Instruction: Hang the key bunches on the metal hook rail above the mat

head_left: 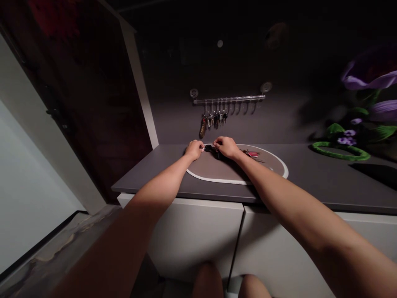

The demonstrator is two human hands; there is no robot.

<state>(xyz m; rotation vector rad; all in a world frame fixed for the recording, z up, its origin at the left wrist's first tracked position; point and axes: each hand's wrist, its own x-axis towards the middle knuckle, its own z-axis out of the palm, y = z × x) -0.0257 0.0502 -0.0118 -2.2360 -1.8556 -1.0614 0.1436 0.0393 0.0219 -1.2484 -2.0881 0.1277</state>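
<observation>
Over the oval brown mat [214, 171] with its white rim, my two hands are close together. My left hand [194, 150] has its fingertips pinched at the pale end of a small black-headed key [208, 147]. On the other side of that key, my right hand [226, 147] is closed in a pinch; what its fingers hold is too small to make out. Right of my right wrist lie more keys with a red tag [252, 154] on the mat, partly hidden by the forearm.
A clear hook rail [229, 99] is fixed to the dark wall, with several keys [217, 118] and a brown keychain [202, 127] on its left hooks. Purple flowers [347, 138] and a green ring [341, 156] stand right on the grey counter [304, 186]. White cabinet doors [198, 236] are below.
</observation>
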